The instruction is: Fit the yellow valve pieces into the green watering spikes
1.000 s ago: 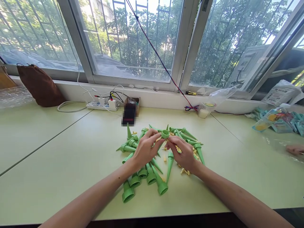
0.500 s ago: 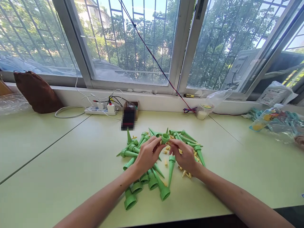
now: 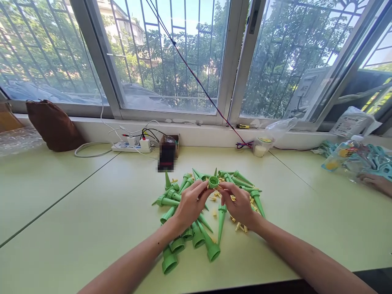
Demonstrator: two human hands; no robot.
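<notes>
My left hand and my right hand meet over a heap of green plastic cone spikes on the pale green table. Between the fingertips of both hands is one green spike, its round open end facing me. My right fingers also pinch a small yellow piece at that spike, though it is too small to make out clearly. Several small yellow pieces lie scattered among the spikes.
A brown bag and a power strip with cables sit by the window sill. A small dark box stands behind the heap. A small jar and plastic packets lie right, where another person's hand rests.
The view has shifted, and my hands with the spike sit lower in it. The other person's hand at the right edge has come further into view.
</notes>
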